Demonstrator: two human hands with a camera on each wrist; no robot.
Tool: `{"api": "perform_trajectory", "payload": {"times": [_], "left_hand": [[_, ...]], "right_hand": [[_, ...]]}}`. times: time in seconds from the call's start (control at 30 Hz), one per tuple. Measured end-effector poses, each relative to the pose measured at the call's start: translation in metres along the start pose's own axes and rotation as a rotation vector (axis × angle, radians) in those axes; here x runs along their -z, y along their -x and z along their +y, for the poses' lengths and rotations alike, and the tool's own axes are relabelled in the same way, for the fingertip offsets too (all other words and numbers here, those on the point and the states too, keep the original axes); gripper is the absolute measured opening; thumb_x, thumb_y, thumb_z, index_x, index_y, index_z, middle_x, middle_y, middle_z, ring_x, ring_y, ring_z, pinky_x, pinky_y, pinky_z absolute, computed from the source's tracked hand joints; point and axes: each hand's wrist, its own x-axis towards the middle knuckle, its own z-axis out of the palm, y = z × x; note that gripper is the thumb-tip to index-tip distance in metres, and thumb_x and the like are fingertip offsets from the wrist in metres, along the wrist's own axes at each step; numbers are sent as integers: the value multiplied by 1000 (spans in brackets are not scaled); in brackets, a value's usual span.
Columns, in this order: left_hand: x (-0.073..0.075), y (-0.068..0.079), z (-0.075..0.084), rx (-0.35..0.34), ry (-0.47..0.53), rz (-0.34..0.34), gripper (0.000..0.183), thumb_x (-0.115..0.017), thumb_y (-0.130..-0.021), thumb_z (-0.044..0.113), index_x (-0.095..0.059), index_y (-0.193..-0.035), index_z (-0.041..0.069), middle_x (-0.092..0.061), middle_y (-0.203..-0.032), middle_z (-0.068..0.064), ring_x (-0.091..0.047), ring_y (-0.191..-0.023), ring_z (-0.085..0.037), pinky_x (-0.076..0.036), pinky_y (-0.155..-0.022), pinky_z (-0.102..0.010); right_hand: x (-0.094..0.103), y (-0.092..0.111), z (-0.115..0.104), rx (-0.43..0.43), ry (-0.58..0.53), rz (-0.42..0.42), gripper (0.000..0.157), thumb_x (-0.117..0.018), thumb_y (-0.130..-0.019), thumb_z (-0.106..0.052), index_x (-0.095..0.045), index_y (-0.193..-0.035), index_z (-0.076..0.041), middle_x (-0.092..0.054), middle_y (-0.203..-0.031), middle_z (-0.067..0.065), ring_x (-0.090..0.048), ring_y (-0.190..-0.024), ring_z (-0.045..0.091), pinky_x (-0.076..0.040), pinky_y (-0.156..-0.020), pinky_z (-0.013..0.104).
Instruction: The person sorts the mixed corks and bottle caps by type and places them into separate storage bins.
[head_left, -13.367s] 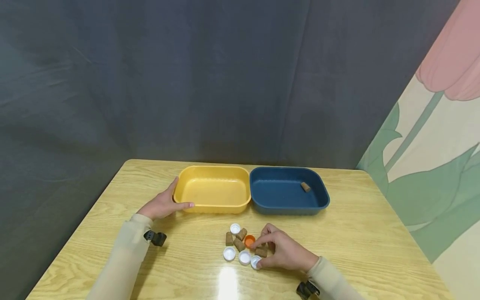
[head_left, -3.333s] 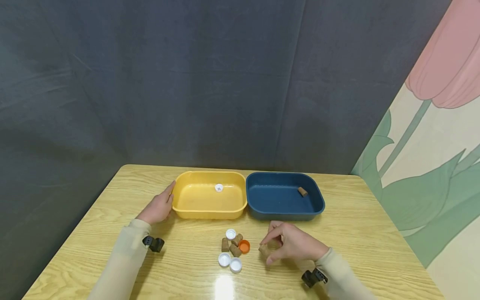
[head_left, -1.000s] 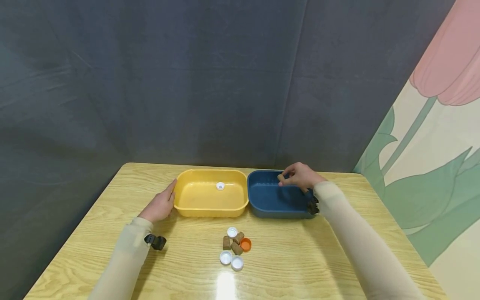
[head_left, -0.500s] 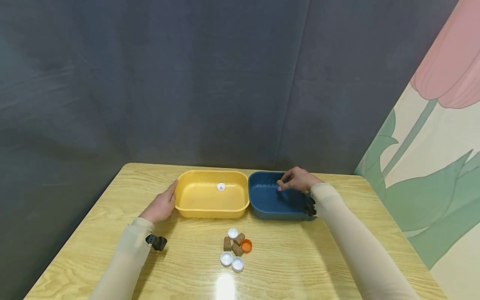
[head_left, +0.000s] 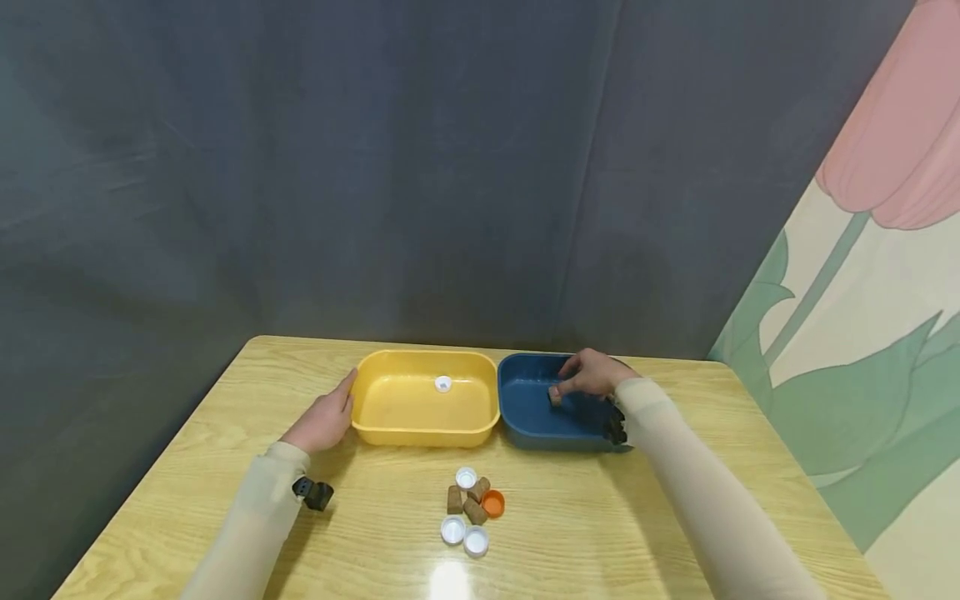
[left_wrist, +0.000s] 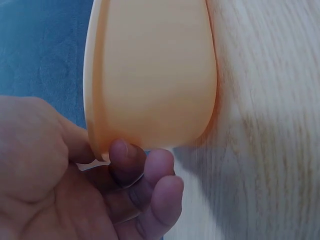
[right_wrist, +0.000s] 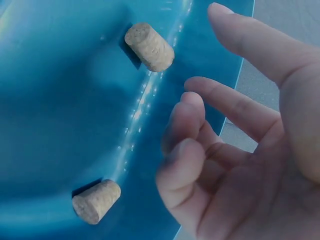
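Note:
My right hand [head_left: 596, 372] is over the blue tub [head_left: 525, 433], thumb and index finger spread apart in the right wrist view. A tapered cork [right_wrist: 150, 47] lies in the tub near those fingers, and a second cork [right_wrist: 96, 201] lies apart from it. My left hand [head_left: 324, 417] rests against the left end of the yellow tub [head_left: 420, 436]. In the left wrist view the thumb lies at the rim and the other fingers are loosely bent beside the outer wall. A white cap [head_left: 443, 383] sits inside the yellow tub.
In front of the tubs, on the wooden table [head_left: 187, 483], several corks [head_left: 476, 511] lie grouped with white caps [head_left: 453, 529] and an orange cap [head_left: 492, 503]. The tubs stand side by side, ends together. A dark curtain [head_left: 450, 167] hangs behind the table.
The right hand took a cork from the table to the blue tub, lowered it and released it inside. Earlier, a white cap left the pile for the yellow tub. The left hand stays beside that tub.

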Motion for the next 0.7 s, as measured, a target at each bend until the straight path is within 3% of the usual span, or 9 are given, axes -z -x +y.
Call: {"api": "perform_trajectory", "payload": {"times": [0.07, 0.2, 0.3, 0.43, 0.57, 0.7], "left_hand": [[0, 0, -1, -12, -11, 6, 55, -27, -108, 10, -8, -158, -6, -54, -67, -12, -42, -45, -12, -43, -53, -30], [1, 2, -4, -17, -32, 16, 56, -28, -108, 10, -7, -157, -7, -62, -96, -28, -38, -44, -12, -42, -57, -31], [2, 4, -5, -12, -28, 15, 56, -28, -109, 11, -7, -157, -7, -62, -93, -24, -37, -44, -12, -42, -58, -32], [2, 4, -4, -13, -6, -2, 56, -27, -109, 12, -5, -158, -6, -53, -69, -9, -40, -43, -12, -44, -55, -32], [2, 2, -2, -23, -4, 2, 56, -27, -109, 11, -5, -158, -6, -53, -76, -9, -39, -44, -12, -43, -59, -33], [2, 1, -2, -20, -1, -10, 56, -27, -109, 13, -5, -158, -5, -53, -78, -11, -39, -44, -12, -44, -58, -32]], "right_hand": [[-1, 1, -2, 15, 2, 0, 58, -74, -91, -36, -60, -136, -2, -67, -110, 10, -56, -72, 20, -48, -57, 33], [-4, 2, -8, 50, -22, -7, 59, -74, -91, -37, -60, -136, -2, -67, -115, 14, -64, -82, 29, -53, -63, 40], [-7, 3, -9, 56, -49, -7, 60, -75, -90, -40, -61, -136, -5, -68, -114, 11, -66, -90, 33, -54, -66, 42], [-10, 7, -6, 77, -81, 9, 59, -76, -89, -39, -61, -135, -6, -69, -109, 8, -66, -88, 33, -52, -62, 39], [-9, 12, -5, 142, -103, 36, 57, -75, -91, -34, -60, -136, -3, -66, -89, 10, -58, -70, 23, -49, -60, 35], [-11, 19, -5, 199, -110, 70, 56, -76, -90, -31, -61, -135, 0, -60, -78, 6, -50, -66, 18, -44, -63, 34]]}}
